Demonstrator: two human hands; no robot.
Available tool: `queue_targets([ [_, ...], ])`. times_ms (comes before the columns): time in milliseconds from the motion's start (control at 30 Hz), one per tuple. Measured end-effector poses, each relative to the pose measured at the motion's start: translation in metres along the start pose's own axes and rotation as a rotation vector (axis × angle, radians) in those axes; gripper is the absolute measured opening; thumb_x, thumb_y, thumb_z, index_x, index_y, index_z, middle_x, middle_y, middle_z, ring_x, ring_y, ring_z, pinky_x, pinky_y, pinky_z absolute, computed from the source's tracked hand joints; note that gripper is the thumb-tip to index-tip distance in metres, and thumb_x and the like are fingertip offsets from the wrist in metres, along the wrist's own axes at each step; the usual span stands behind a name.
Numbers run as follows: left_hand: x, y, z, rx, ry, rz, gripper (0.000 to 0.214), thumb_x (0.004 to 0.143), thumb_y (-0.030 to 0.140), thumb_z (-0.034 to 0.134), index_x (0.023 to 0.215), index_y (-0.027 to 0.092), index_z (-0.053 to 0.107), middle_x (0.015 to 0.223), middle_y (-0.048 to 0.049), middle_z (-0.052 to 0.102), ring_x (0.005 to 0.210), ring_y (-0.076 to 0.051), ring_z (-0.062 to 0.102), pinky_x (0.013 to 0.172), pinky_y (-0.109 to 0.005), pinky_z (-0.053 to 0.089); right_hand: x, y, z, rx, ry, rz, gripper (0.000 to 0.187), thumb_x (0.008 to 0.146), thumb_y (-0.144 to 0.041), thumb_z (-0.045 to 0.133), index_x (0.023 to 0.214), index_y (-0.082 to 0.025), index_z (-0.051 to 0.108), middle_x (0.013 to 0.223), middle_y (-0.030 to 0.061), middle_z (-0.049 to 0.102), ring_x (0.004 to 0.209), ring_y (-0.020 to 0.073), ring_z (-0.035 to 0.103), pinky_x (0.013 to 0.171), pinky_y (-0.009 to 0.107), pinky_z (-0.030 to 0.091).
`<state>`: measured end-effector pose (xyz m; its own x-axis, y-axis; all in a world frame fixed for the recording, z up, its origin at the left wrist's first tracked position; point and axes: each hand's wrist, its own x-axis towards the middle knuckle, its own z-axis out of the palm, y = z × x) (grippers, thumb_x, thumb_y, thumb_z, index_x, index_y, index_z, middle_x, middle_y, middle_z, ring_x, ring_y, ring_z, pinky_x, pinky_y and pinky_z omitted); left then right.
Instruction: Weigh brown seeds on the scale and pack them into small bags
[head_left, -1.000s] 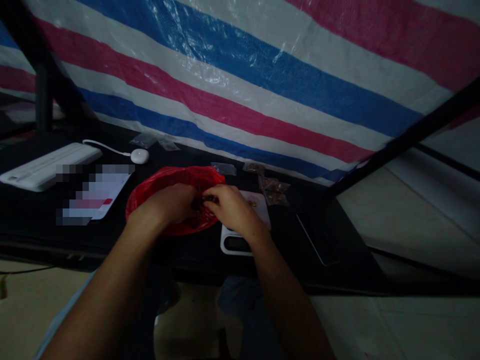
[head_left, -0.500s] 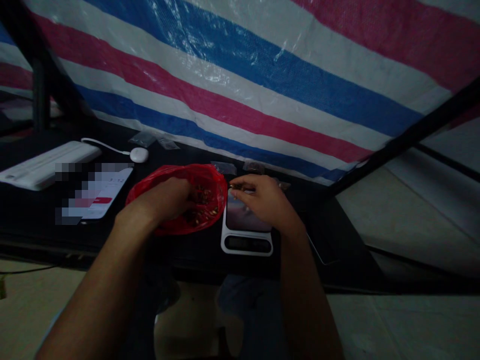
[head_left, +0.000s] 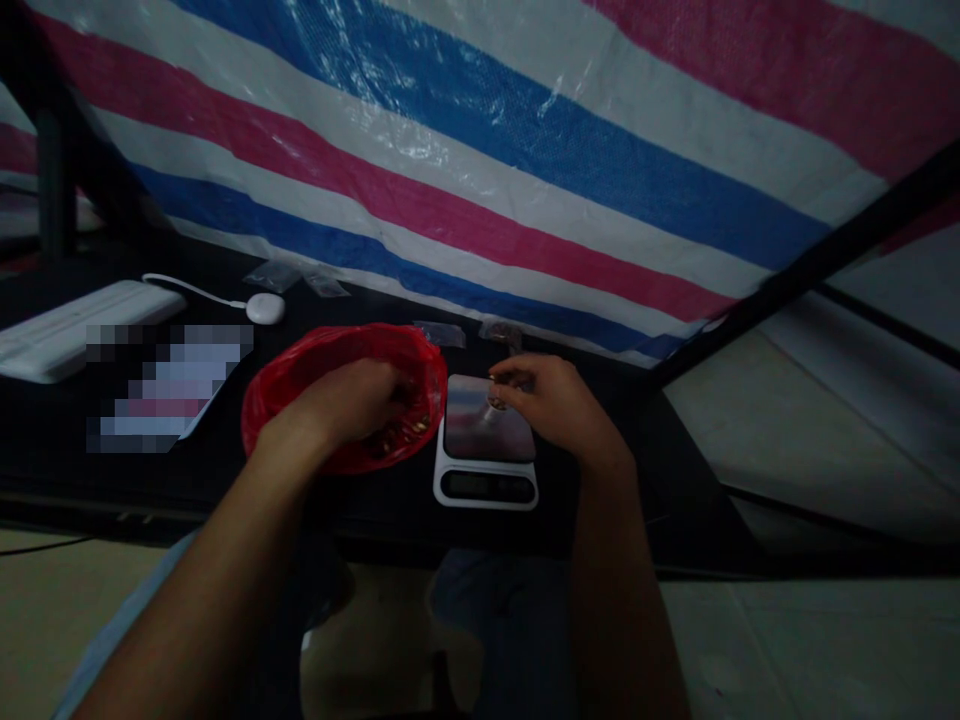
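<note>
In the head view, a red plastic bag (head_left: 300, 365) is lying with its mouth open on a black-covered table (head_left: 390, 510), and small brassy pieces (head_left: 409, 432) are filling the part of its bottom that is showing. The person's left hand (head_left: 360, 395) is reaching inside; its fingertips are disappearing among the pieces, so one cannot tell how far they are opening or whether they are gripping anything.

Just beside the bag, a white scale (head_left: 487, 490) is resting with its shiny plate (head_left: 480, 440) facing up. The right hand (head_left: 551, 395) is hanging over the plate's far right part, its thumb and fingers curling nearly together and pinching what looks like a few of the pieces at the tips. Whether some are also touching the plate is too dim to tell.

Behind these, along a striped sheet (head_left: 450, 180), clear packets are lying flat: one (head_left: 501, 333) is holding brownish bits, another (head_left: 442, 334) is sitting close behind the bag, and a third (head_left: 276, 274) is lying farther left. The contents of the last two are too dark to make out. At the far left, a white oblong device (head_left: 90, 325) is lying near a partly blurred phone (head_left: 180, 370).
</note>
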<state>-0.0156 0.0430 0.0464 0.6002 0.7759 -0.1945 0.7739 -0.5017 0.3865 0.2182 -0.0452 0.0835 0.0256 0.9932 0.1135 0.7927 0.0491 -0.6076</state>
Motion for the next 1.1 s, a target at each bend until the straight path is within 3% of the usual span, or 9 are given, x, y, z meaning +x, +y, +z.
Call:
queue_targets([
  [233, 0.004, 0.0, 0.005, 0.052, -0.03, -0.006, 0.03, 0.089, 0.018, 0.054, 0.109, 0.021, 0.076, 0.111, -0.0114, 0.078, 0.094, -0.025, 0.074, 0.076, -0.029, 0.051, -0.001, 0.002, -0.001, -0.053, 0.006, -0.017, 0.02, 0.083, -0.01, 0.075, 0.102, -0.016, 0.079, 0.102, 0.0085, 0.08, 0.094, 0.0219, 0.074, 0.084, 0.035, 0.054],
  [500, 0.008, -0.004, 0.01, 0.01, -0.013, -0.024, 0.025, 0.088, 0.016, 0.058, 0.105, 0.021, 0.075, 0.105, -0.0095, 0.079, 0.089, -0.023, 0.074, 0.071, -0.027, 0.05, -0.004, 0.003, -0.006, -0.043, -0.055, -0.033, 0.015, 0.085, -0.01, 0.075, 0.097, -0.016, 0.08, 0.102, 0.0083, 0.08, 0.093, 0.0211, 0.074, 0.082, 0.032, 0.054],
  [800, 0.011, -0.008, 0.013, -0.057, -0.018, 0.086, 0.03, 0.085, 0.013, 0.058, 0.107, 0.021, 0.077, 0.105, -0.0088, 0.08, 0.09, -0.024, 0.074, 0.074, -0.028, 0.051, -0.005, 0.008, -0.006, -0.109, -0.075, -0.07, 0.018, 0.085, -0.008, 0.073, 0.098, -0.018, 0.08, 0.101, 0.0087, 0.081, 0.091, 0.0224, 0.075, 0.08, 0.033, 0.055],
  [1100, 0.005, -0.008, 0.002, -0.022, 0.067, 0.104, 0.036, 0.086, 0.006, 0.049, 0.099, 0.022, 0.079, 0.103, -0.0062, 0.081, 0.091, -0.023, 0.075, 0.076, -0.029, 0.048, -0.007, 0.007, -0.012, 0.03, -0.056, -0.047, 0.015, 0.09, -0.013, 0.068, 0.098, -0.017, 0.08, 0.1, 0.0085, 0.08, 0.09, 0.0211, 0.075, 0.08, 0.031, 0.055],
])
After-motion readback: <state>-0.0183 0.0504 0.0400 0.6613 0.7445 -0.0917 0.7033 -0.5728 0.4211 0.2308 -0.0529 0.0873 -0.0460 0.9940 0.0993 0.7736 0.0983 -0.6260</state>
